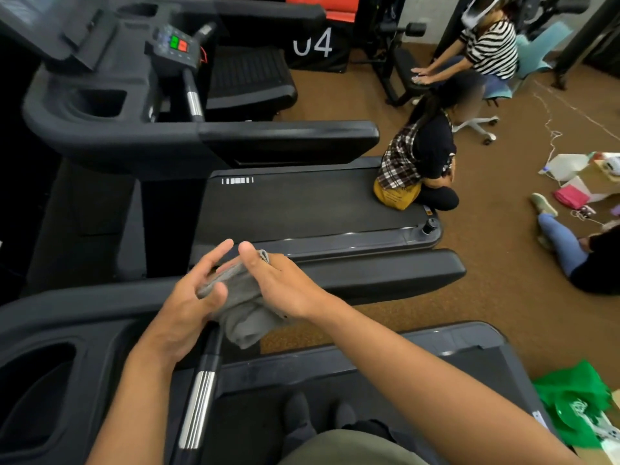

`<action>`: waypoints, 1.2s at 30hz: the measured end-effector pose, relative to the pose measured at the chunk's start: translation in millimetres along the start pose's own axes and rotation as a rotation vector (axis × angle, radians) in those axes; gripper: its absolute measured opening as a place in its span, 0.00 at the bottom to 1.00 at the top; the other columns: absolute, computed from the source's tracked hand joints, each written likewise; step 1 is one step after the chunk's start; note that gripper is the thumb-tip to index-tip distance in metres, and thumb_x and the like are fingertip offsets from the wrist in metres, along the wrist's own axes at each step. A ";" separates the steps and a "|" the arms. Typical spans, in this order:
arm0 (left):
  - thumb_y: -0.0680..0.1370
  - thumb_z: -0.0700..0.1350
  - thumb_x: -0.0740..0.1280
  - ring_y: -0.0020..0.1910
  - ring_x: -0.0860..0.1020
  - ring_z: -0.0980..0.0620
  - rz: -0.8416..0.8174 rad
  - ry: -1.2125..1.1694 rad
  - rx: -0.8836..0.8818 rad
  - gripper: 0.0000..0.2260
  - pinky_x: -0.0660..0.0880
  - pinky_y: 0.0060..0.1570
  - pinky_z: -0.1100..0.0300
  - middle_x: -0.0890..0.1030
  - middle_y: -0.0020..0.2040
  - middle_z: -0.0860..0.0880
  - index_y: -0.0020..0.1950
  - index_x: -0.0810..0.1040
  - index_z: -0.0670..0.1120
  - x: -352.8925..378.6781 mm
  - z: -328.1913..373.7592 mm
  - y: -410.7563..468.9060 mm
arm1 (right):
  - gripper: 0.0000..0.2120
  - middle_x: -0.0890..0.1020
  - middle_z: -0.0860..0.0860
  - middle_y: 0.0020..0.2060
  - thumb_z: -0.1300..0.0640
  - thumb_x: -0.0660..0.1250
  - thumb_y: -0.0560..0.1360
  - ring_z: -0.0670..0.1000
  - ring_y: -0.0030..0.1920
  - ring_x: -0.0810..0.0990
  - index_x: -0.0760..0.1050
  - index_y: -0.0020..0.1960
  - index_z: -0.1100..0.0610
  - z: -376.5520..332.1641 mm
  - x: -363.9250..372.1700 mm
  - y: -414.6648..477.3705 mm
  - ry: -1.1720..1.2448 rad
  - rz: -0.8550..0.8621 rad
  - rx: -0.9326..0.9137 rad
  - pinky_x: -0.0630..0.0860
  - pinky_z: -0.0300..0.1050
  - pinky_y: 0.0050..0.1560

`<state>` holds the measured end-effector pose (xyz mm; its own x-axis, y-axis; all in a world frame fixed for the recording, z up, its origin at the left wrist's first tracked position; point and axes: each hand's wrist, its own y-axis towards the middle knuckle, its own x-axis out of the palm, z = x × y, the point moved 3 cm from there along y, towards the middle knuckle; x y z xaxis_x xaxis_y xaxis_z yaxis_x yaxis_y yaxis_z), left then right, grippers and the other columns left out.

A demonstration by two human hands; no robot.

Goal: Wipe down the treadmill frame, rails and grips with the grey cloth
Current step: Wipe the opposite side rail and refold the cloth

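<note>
The grey cloth (246,308) is bunched between both hands, above the near treadmill's black side rail (385,271). My right hand (285,283) grips the cloth's upper part, thumb pointing up. My left hand (188,307) holds its left side, with the thumb pressed on the cloth and the fingers spread. Below the cloth, a black grip with a ribbed silver sensor (198,407) runs down toward me. The near treadmill's dark console tray (84,330) lies at the lower left. Part of the cloth hangs loose under my hands.
A second treadmill (285,139) stands just beyond, with a person (422,162) crouched at the end of its belt. Two more people are at the right, one seated on a chair. Green bags (577,401) and other clutter lie on the brown floor. My shoes (315,414) rest on the belt.
</note>
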<state>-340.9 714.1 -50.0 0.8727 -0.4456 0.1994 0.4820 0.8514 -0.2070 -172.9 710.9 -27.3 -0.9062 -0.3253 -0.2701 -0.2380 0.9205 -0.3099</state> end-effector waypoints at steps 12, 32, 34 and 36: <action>0.85 0.51 0.60 0.66 0.81 0.38 -0.022 -0.257 -0.298 0.21 0.80 0.65 0.49 0.82 0.67 0.35 0.70 0.81 0.40 82.0 -8.5 35.2 | 0.14 0.86 0.44 0.50 0.47 0.74 0.77 0.42 0.52 0.83 0.83 0.62 0.47 26.1 -103.3 -23.8 -0.028 0.254 0.013 0.82 0.49 0.59; 0.83 0.57 0.45 0.66 0.77 0.46 0.479 1.256 -0.162 0.27 0.61 0.74 0.44 0.86 0.61 0.51 0.63 0.83 0.60 230.0 -77.0 148.2 | 0.15 0.86 0.47 0.55 0.44 0.65 0.82 0.48 0.55 0.82 0.82 0.61 0.52 177.2 -316.2 -104.1 -0.503 0.476 0.210 0.76 0.44 0.52; 0.84 0.58 0.46 0.71 0.74 0.50 0.417 1.119 -0.047 0.26 0.57 0.78 0.42 0.84 0.65 0.56 0.66 0.82 0.59 294.7 -89.0 160.6 | 0.16 0.86 0.47 0.54 0.44 0.64 0.83 0.48 0.54 0.82 0.82 0.61 0.52 184.4 -328.8 -105.6 -0.503 0.455 0.181 0.74 0.44 0.50; 0.86 0.56 0.51 0.79 0.66 0.52 0.286 1.081 0.044 0.21 0.46 0.82 0.46 0.77 0.74 0.58 0.74 0.77 0.58 354.6 -104.2 167.3 | 0.16 0.87 0.49 0.52 0.44 0.62 0.83 0.50 0.53 0.83 0.83 0.59 0.52 189.2 -337.7 -106.2 -0.501 0.464 0.142 0.72 0.44 0.48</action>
<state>57.3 669.7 -113.7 0.5699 -0.2197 -0.7918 0.2682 0.9606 -0.0735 224.5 682.0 -75.6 -0.6247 0.0023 -0.7808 0.2135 0.9624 -0.1680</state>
